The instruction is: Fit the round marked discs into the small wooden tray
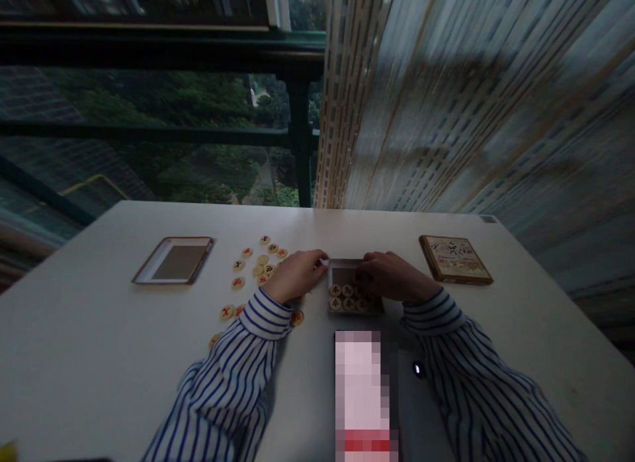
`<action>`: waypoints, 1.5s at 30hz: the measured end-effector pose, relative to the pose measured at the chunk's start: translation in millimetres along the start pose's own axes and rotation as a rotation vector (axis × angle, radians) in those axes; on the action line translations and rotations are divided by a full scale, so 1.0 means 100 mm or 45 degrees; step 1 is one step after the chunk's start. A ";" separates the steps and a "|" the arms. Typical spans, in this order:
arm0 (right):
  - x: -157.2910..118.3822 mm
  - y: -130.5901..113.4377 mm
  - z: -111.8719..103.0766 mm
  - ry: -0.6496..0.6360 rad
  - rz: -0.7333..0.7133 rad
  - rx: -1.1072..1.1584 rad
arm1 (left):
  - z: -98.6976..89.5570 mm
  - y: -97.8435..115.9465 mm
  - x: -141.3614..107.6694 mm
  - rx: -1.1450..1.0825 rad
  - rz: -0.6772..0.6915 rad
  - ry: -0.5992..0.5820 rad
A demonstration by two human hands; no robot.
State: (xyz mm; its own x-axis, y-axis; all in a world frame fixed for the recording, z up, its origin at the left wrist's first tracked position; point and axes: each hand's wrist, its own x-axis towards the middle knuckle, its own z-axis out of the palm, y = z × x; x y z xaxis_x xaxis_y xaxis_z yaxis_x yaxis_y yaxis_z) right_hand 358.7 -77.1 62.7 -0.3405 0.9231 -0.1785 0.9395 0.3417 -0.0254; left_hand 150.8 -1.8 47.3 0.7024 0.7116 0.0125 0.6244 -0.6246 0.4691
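A small open box (342, 275) stands in the middle of the table. Round Chinese chess pieces (349, 304) with dark characters lie in rows along its near side. My left hand (300, 273) is closed at the box's upper left edge, thumb and fingertips on its wall. Over the right half of the box, my right hand (391, 277) has its fingers curled down inside; whatever they hold is hidden. Left of the box, loose chess pieces (239, 283) with red and dark characters are scattered, partly covered by my left hand and sleeve.
An open shallow lid or tray (208, 250) lies at the left of the white table (99, 343). A flat decorated box (457, 260) rests at the right. In front stands a phone-like device with a blurred screen (360, 382), beside a dark round object (419, 369).
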 end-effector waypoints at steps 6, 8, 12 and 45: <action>0.01 0.00 0.02 0.004 0.007 -0.012 | 0.00 0.00 0.00 0.009 0.009 0.004; 0.01 0.00 0.01 -0.004 0.003 -0.007 | 0.01 -0.01 0.00 0.018 0.013 0.010; 0.00 -0.01 -0.03 -0.015 0.034 -0.012 | 0.00 0.00 0.00 0.007 0.015 0.006; -0.02 -0.28 -0.16 0.483 -0.056 0.022 | -0.51 -0.46 -0.33 -0.156 -0.151 0.497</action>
State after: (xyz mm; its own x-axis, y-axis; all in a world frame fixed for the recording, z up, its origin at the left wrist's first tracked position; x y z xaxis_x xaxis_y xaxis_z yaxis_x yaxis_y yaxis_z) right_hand 332.5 -86.1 80.0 -0.3671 0.9085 0.1997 0.9231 0.3822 -0.0420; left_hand 81.4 20.5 70.2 0.4311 0.8595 0.2746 0.6313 -0.5048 0.5888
